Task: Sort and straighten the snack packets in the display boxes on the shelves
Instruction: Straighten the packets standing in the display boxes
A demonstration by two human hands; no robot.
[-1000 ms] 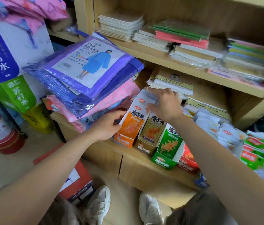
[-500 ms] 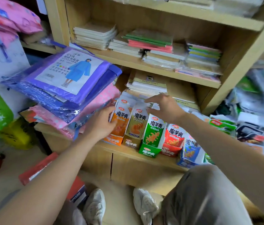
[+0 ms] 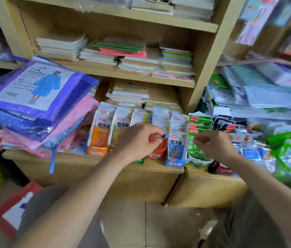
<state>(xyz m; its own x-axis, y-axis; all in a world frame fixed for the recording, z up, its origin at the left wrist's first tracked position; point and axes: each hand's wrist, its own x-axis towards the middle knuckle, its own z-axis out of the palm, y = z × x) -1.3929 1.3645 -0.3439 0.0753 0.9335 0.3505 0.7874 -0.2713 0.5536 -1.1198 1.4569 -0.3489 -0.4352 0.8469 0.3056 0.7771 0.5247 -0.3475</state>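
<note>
Left hand (image 3: 137, 140) nearest me, fingers curled, fingertips pinching the top of a red packet (image 3: 162, 145) in the red display box (image 3: 156, 155). Right hand (image 3: 212, 143) is curled just beside the green packets (image 3: 199, 122); I can't tell if it grips any. Boxes stand in a row at the lower shelf (image 3: 94, 161) edge, including the orange box (image 3: 97, 151) and blue box (image 3: 174, 162). Packets upright, white tops, heights uneven. Notebooks (image 3: 128, 94) stacked behind.

Wooden shelves (image 3: 210, 56) (crowded), tiled floor (image 3: 150, 226)
</note>
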